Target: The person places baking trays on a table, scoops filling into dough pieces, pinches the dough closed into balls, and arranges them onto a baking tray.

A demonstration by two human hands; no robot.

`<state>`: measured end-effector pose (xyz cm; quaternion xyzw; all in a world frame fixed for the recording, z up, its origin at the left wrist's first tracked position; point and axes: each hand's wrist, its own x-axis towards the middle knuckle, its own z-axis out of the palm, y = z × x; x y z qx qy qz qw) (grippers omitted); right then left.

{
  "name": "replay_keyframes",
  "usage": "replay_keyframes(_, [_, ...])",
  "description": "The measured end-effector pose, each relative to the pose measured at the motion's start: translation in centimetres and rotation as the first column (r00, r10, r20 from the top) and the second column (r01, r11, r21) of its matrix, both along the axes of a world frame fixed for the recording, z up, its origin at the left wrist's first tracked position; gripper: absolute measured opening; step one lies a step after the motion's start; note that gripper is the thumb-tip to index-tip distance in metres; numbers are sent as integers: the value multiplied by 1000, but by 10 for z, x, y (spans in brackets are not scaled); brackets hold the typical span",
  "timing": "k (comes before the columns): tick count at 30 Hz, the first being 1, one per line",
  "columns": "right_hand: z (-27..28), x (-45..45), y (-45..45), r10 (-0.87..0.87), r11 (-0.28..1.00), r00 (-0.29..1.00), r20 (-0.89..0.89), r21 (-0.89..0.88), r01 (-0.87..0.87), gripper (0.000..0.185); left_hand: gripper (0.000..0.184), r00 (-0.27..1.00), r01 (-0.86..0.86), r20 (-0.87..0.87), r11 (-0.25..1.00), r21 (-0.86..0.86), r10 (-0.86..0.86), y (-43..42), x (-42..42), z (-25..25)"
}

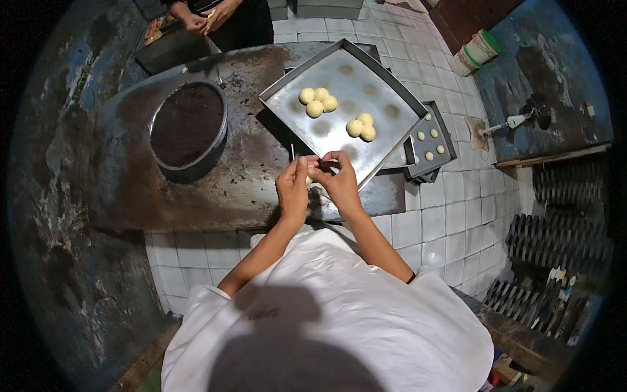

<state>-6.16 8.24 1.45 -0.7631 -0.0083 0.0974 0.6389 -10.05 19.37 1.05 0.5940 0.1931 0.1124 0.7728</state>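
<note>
My left hand [292,188] and my right hand [339,183] meet above the near corner of a square metal tray [287,104]. Their fingers are pinched together around a small piece of pale dough [309,180], mostly hidden by the fingers. On the tray sit smooth yellow dough balls in two groups: a cluster of several [315,108] towards the left and a cluster of three [368,133] further right. A thin pale stick-like object [292,151] shows just beyond my left fingertips.
A round pan of dark crumbly filling [186,124] stands left on the worn metal table [248,189]. Lower right of the tray, another tray [446,145] carries small dough balls. Across the table are a person's hands [209,18]. A bucket [482,47] stands far right.
</note>
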Motion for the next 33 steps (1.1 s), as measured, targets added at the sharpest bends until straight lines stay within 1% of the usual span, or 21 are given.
replay_keyframes(1, [-4,4,-13,16,1000,1000,-5,-3,-16,36,39,1000,-16,-5,1000,-3,16,-5,-1,-5])
replay_keyframes(2, [-7,9,-27,213,975,939,-269,126,-185,38,40,994,80,66,989,122,-89,-10,-3,-9])
replay_keyframes(3, [-3,14,-36,412,908,774,-481,290,-304,41,41,972,165,121,953,255,-201,-12,-4,-12])
replay_keyframes(4, [-15,7,-45,499,818,787,-363,497,-289,40,40,945,299,64,926,231,-321,-12,-6,-12])
replay_keyframes(5, [-23,9,-57,515,810,776,-363,503,-302,40,40,953,292,20,931,220,-303,-20,-10,-14])
replay_keyframes(7, [-24,21,-80,665,737,597,-448,521,-430,41,40,941,323,0,903,284,-337,-25,-19,-16])
replay_keyframes(9, [-30,56,-95,743,665,618,-258,170,-728,42,39,970,244,-42,942,229,-240,-17,-28,-10])
replay_keyframes(11, [-23,87,-101,684,584,715,-146,-477,-656,59,37,997,74,-47,988,133,-68,3,-37,-19])
replay_keyframes(13, [-66,99,-108,665,587,740,104,-686,-430,72,32,970,-113,-202,984,136,139,24,-54,-23])
replay_keyframes(14, [-95,106,-116,758,415,651,27,-791,-450,73,32,959,-206,-164,968,146,229,31,-64,-30])
replay_keyframes(15, [-114,108,-124,764,413,644,27,-787,-457,73,32,957,-214,-168,965,150,238,35,-72,-29])
replay_keyframes(17, [-137,109,-130,822,387,532,203,-885,-260,59,29,894,-344,-211,908,239,395,45,-91,-23])
replay_keyframes(19, [-99,135,-111,847,162,527,-68,-912,-377,38,27,865,-407,-213,884,231,454,54,-118,-39])
replay_keyframes(21, [-109,146,-86,718,550,648,255,-779,-303,44,25,839,-464,-207,861,207,502,52,-134,-48])
replay_keyframes(23, [-134,153,-62,787,490,503,357,-858,-157,59,23,760,-593,-255,798,106,598,46,-143,-50])
replay_keyframes(24, [-145,151,-57,837,386,497,227,-889,-245,69,23,752,-605,-261,791,91,605,44,-145,-52])
replay_keyframes(25, [-151,148,-56,868,334,465,174,-897,-289,68,23,751,-607,-258,789,90,607,39,-144,-49])
replay_keyframes(28, [-153,149,-53,862,364,464,203,-886,-289,67,22,741,-615,-260,781,107,619,34,-145,-41])
replay_keyframes(30, [-146,151,-59,840,419,512,179,-813,-403,64,21,753,-600,-201,779,183,627,36,-143,-43])
replay_keyframes(31, [-140,155,-61,813,518,496,303,-766,-381,53,21,750,-610,-188,773,174,634,37,-142,-43])
replay_keyframes(33, [-114,163,-71,777,462,593,210,-830,-312,45,20,723,-647,-172,744,168,669,36,-148,-41])
